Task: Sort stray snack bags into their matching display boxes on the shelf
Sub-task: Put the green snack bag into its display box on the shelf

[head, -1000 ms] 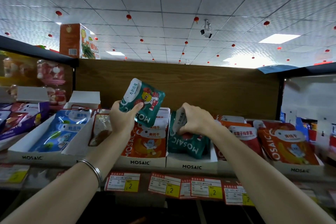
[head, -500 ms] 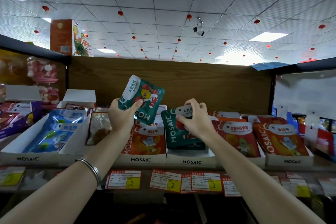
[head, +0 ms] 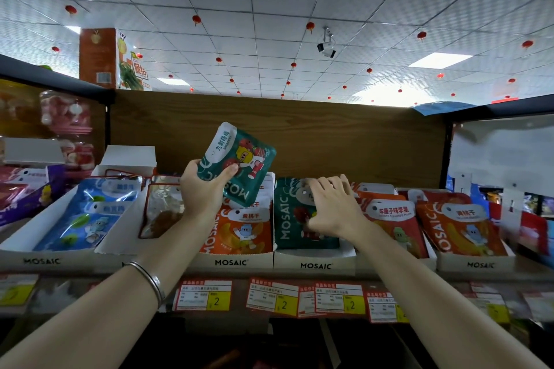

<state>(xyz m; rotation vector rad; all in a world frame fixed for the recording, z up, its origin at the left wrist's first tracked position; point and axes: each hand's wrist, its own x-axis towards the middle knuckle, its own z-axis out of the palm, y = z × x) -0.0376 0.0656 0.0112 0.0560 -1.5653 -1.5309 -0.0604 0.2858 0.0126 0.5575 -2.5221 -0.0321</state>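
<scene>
My left hand (head: 207,189) grips a dark green snack bag (head: 242,165) and holds it tilted above the display box of orange bags (head: 239,231). A second green bag (head: 289,216) lies in the white display box (head: 314,260) to the right of the orange one. My right hand (head: 332,207) rests flat on that bag with the fingers spread, covering its right half. To its right sit boxes of red-orange bags (head: 395,219) and orange bags (head: 464,228).
At the left stand a box of blue bags (head: 90,216) and a clear bag with brown contents (head: 162,210). Purple bags (head: 27,195) lie at the far left. Price tags (head: 269,296) line the shelf edge. A wooden back panel (head: 329,141) rises behind the boxes.
My right hand has laid its green bag down into the white box and spread its fingers over it. The left hand has kept its bag raised in about the same spot.
</scene>
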